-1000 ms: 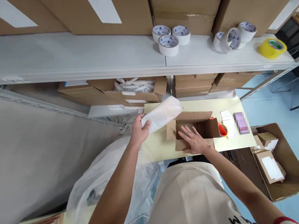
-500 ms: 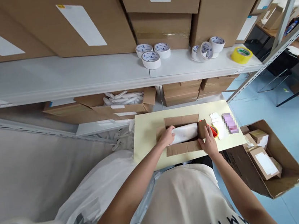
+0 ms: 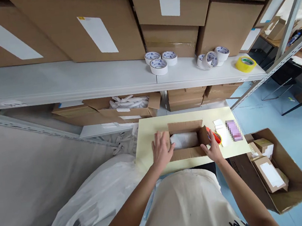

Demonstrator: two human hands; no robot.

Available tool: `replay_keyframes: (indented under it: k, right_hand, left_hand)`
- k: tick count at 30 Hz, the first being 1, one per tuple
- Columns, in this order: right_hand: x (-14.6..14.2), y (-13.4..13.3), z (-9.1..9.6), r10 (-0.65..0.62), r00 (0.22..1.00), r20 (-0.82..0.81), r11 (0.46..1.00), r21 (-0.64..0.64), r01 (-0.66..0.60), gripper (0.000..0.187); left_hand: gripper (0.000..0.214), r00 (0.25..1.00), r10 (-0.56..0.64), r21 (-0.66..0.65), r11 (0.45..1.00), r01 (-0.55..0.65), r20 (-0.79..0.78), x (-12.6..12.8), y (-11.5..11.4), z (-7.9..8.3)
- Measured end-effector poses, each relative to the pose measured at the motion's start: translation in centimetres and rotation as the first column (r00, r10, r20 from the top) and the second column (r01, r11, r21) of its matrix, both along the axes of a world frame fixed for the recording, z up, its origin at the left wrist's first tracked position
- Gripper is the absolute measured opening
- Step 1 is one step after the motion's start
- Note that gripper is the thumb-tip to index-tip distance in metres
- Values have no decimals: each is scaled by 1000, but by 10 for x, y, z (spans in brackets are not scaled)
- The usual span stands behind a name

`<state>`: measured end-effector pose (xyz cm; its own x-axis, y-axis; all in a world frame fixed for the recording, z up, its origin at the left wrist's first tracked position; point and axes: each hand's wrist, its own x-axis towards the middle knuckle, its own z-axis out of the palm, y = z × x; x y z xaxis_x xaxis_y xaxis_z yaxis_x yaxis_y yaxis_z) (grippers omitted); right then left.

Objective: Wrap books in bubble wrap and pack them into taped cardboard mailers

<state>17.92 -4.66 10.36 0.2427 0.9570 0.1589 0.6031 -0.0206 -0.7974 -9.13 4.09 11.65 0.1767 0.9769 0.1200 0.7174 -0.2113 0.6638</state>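
Note:
A small cardboard box (image 3: 187, 153) stands with its top flaps spread on a pale yellow table (image 3: 148, 135). Inside lies a white wrapped bundle (image 3: 184, 140), low between the walls. My left hand (image 3: 162, 150) is at the box's left side, fingers apart, with the thumb by the left flap. At the opposite end, my right hand (image 3: 212, 146) rests against the right flap, thumb and fingers spread. A tape dispenser (image 3: 216, 138), red and yellow, sits just beyond the right fingers and is partly hidden by them.
White cards (image 3: 220, 131) and a blurred purple item (image 3: 234, 130) lie at the table's right. A large open carton (image 3: 294, 183) holding smaller boxes stands on the floor. Tape rolls (image 3: 159, 67) line the shelf (image 3: 94, 79) ahead. Plastic sheeting (image 3: 95, 196) bulges at left.
The white bundle has dropped deeper into the box. My left hand has let go of it and moved left to the box's side. My right hand stays by the right flap.

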Motion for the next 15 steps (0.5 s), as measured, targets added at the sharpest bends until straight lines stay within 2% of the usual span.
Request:
replay_keyframes:
  k: [1,2,4,6,8,11,13,15]
  right_hand:
    - [2,-1,0,11,998,-58,1000,-8,-12,91]
    - [5,-2,0,27,995,-99,999,-21,-29,89]
    - [11,-4,-1,97,989,-108,992,-67,-105,81]
    - [19,-6,0,237,970,-51,959,-147,-242,75]
    - [26,-6,4,398,917,13,889,-253,-382,81]
    - [36,-4,10,541,837,86,793,-385,-473,98]
    - [39,-1,14,561,820,112,779,-407,-477,90]
    - [38,5,15,525,842,125,814,-362,-454,63]
  left_hand:
    - [77,990,92,-74,994,-85,102,-12,-5,-7]
    - [83,964,154,-179,977,-116,218,-21,-9,-14]
    - [89,885,139,-326,945,15,444,-33,-15,-26]
    - [93,815,-10,-317,919,236,579,-36,-19,-32]
    - [101,806,-240,-227,881,415,542,-34,-18,-31]
    - [113,805,-536,-155,799,581,253,-32,-12,-22]
    - [99,788,-605,-148,774,615,112,-31,-6,-18]
    - [61,819,-567,-135,808,573,83,-31,0,-18]
